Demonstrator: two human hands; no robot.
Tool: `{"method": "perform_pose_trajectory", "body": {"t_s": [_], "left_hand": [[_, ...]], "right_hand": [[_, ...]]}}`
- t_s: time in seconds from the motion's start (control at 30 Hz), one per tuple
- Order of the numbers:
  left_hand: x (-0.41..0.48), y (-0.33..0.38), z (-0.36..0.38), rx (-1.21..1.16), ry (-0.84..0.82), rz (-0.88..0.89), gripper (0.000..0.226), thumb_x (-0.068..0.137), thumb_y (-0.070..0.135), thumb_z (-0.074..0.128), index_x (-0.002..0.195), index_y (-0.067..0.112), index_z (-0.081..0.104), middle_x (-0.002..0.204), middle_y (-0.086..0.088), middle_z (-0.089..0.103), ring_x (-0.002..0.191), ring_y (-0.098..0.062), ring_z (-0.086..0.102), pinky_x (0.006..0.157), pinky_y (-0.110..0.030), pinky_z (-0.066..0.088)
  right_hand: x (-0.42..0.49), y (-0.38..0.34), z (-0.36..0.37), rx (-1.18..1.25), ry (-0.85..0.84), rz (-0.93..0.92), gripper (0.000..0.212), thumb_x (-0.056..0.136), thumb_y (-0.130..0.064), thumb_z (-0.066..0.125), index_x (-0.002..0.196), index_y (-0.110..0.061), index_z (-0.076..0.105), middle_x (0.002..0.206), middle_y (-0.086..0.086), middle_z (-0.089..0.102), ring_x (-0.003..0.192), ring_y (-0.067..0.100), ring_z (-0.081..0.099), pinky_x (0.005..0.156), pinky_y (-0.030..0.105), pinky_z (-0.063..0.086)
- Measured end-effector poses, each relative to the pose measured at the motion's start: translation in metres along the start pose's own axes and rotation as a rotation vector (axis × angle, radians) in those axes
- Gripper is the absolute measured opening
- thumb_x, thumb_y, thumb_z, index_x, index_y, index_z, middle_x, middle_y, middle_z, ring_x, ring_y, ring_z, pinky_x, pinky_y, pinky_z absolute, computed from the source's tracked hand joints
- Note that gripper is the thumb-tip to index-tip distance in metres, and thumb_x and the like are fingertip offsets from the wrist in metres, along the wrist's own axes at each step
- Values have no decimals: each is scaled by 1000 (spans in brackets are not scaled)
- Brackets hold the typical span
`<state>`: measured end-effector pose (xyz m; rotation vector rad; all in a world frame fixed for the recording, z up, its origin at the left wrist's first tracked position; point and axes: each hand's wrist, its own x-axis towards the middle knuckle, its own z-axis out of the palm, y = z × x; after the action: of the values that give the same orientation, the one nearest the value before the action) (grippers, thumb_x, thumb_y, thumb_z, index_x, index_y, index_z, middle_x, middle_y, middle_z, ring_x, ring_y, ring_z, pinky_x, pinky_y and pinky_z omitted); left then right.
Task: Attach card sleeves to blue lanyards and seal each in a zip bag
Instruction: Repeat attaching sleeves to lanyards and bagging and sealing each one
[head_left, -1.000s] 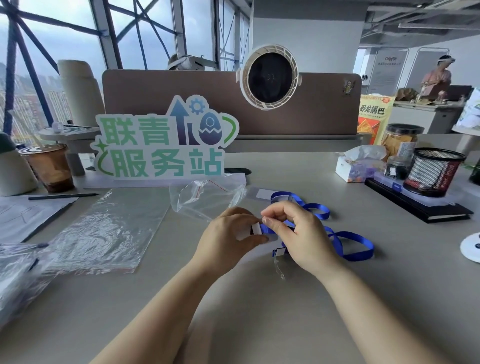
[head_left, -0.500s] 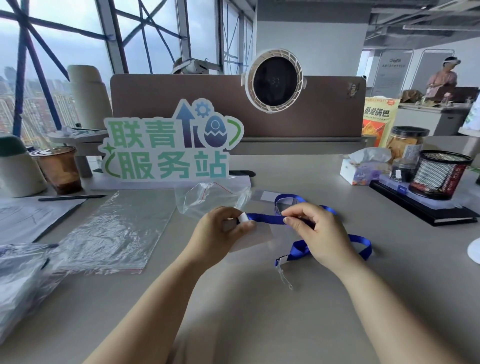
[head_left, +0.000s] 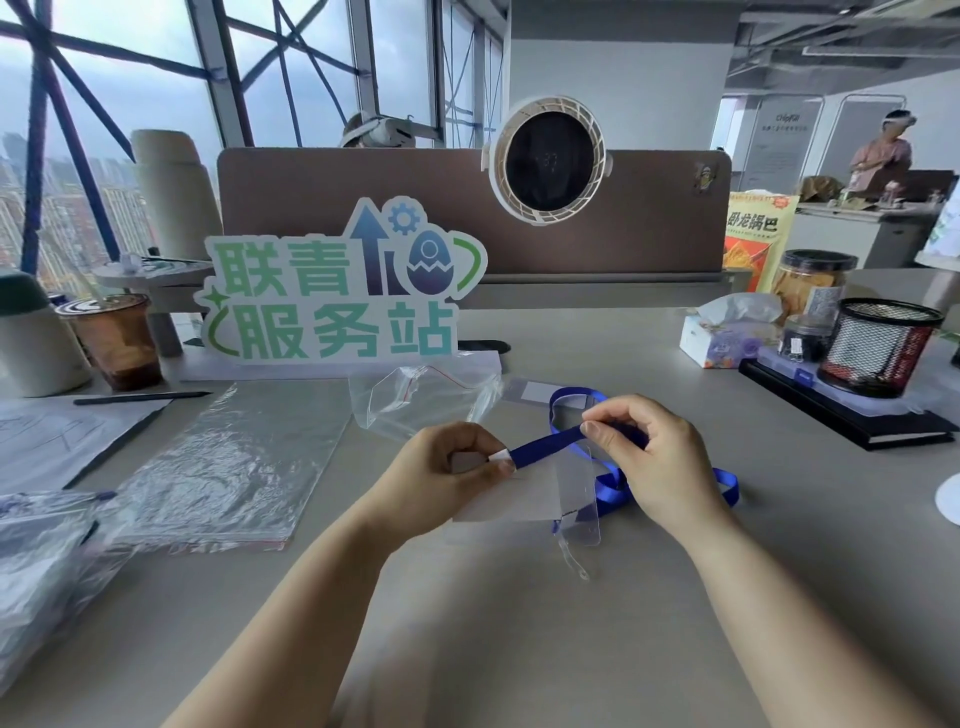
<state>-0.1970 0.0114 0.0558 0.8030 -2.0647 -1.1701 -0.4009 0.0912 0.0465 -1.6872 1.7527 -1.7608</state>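
Observation:
A blue lanyard (head_left: 545, 441) stretches between my two hands above the grey desk. My left hand (head_left: 441, 478) pinches its white-tipped end. My right hand (head_left: 654, 462) pinches the strap further along, and the rest of the lanyard lies looped on the desk behind and to the right of that hand. A clear card sleeve (head_left: 576, 493) hangs from the strap between my hands, its clear strap dangling below. An open clear zip bag (head_left: 421, 395) with a red seal line lies just beyond my left hand.
A flat pile of clear bags (head_left: 234, 467) lies to the left, more plastic at the lower left. A green-lettered sign (head_left: 337, 291), brown cup (head_left: 117, 338), tissue box (head_left: 722, 338), black mesh holder (head_left: 878, 348) and notebook (head_left: 852, 415) ring the work area.
My hands have drawn apart, pulling the lanyard strap taut between them. The card sleeve now hangs lower and more in view between my hands.

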Motion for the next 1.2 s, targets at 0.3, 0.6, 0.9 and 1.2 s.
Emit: {"method": "perform_pose_trajectory", "body": {"t_s": [0.3, 0.6, 0.9, 1.2], "left_hand": [[-1, 4, 3, -166, 92, 52, 8, 80, 15, 74, 83, 20, 69, 72, 13, 66, 58, -1, 57, 54, -15, 44], [4, -2, 4, -472, 242, -4, 29, 72, 31, 72, 95, 14, 71, 97, -16, 70, 83, -24, 63, 76, -40, 50], [10, -8, 3, -227, 620, -42, 16, 80, 20, 73, 82, 29, 60, 86, 2, 64, 76, -12, 60, 55, -23, 47], [8, -3, 3, 87, 327, 53, 19, 78, 19, 74, 76, 30, 59, 75, 16, 63, 65, 0, 57, 54, -13, 44]], "right_hand": [[1, 4, 4, 57, -23, 97, 12, 87, -12, 63, 84, -23, 68, 82, -11, 69, 74, -3, 59, 68, 6, 42], [-4, 0, 11, 25, -162, 111, 15, 92, -20, 56, 88, -31, 67, 72, -8, 65, 56, 0, 50, 57, 9, 38], [-10, -2, 16, -329, -330, -100, 12, 83, -20, 69, 93, -27, 70, 84, -15, 66, 85, 4, 54, 77, 14, 39], [-7, -17, 7, -67, -196, -62, 19, 76, -11, 76, 80, -22, 60, 79, -10, 65, 78, 4, 60, 70, 10, 43]]}}
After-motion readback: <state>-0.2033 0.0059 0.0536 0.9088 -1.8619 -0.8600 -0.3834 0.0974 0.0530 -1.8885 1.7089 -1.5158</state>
